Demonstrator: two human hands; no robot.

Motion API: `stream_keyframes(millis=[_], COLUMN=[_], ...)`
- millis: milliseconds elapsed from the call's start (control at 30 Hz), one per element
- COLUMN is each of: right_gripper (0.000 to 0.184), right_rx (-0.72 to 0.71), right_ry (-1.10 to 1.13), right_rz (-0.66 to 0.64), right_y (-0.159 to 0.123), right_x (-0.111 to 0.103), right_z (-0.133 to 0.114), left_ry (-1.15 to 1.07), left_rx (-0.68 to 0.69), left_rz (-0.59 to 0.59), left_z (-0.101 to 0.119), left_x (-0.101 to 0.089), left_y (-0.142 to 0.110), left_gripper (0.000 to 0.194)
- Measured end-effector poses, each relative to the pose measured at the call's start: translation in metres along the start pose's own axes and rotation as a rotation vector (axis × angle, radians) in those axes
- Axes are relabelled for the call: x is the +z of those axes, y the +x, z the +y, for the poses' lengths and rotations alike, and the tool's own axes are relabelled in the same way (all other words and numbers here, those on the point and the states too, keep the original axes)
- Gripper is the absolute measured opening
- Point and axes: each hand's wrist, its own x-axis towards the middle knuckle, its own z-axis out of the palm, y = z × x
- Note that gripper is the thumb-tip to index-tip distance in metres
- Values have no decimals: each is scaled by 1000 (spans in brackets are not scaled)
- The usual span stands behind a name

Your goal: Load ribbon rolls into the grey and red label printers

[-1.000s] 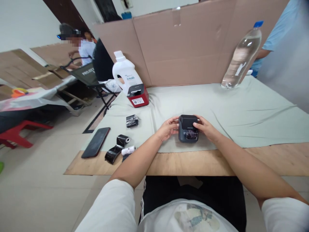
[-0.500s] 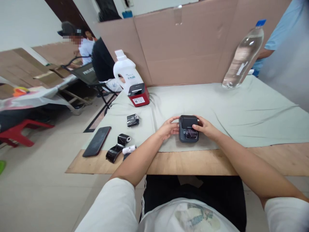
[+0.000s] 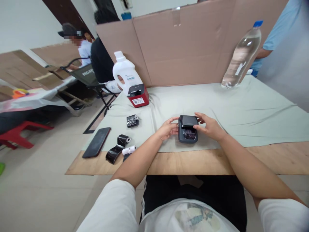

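Dark-grey, rounded plastic device (image 3: 185, 133) lay on pale-green cloth (image 3: 183, 96), long axis fore-and-aft | my left hand (image 3: 169, 129) touched its left side, clamped or not I couldn't tell | right hand (image 3: 211, 126) opposite, equally near, spread wide, thumb at its edge | clear blue-capped plastic bottle (image 3: 243, 58) held clear liquid (image 3: 234, 75); white plastic jug (image 3: 130, 72) hid its contents

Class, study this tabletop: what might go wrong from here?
1. The right hand has its thumb at the lid of the dark device; a fingertip might get pinched if the lid drops.
2. The left forearm crosses close to the white roll, so a sideways shift might knock it away.
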Motion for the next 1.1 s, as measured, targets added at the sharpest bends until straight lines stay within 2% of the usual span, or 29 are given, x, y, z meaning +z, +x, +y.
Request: stream_keyframes(millis=[100,167,267,367,467,567,633,733,833,967,1100], right_gripper=[51,49,48,50,59,60,59,62,62,66,69], right_rx=[117,177,119,50,103,175,188,184,147,103,94], right_ry=[97,214,308,297,272,258,250,228,198,151,158], right_rz=[229,269,216,157,103,-22,-114,-183,-206,-219,-217], right_y=[2,3,3,3,2,2,2,1,0,-1,0], right_x=[5,8,12,16,19,21,23,24,25,24,26], right_z=[3,4,4,6,10,13,15,15,14,15,20], left_ry=[-18,-24,-30,-36,-49,-54,-18,122,355,629,702], left_rx=[-8,-18,-19,-11,-25,-30,-35,-13,107,366,527], left_rz=[-18,-32,-53,-53,-50,-52,-18,73,190,376,367], left_z=[0,0,-1,-1,-1,-2,-2,-3,-4,-5,-2], left_x=[-1,-1,-2,-3,-5,-6,-7,-8,-10,-13,-4], left_y=[0,-1,0,0,1,2,3,5,7,8,1], left_gripper=[61,61,62,62,61,59,57,50,40,24,20])
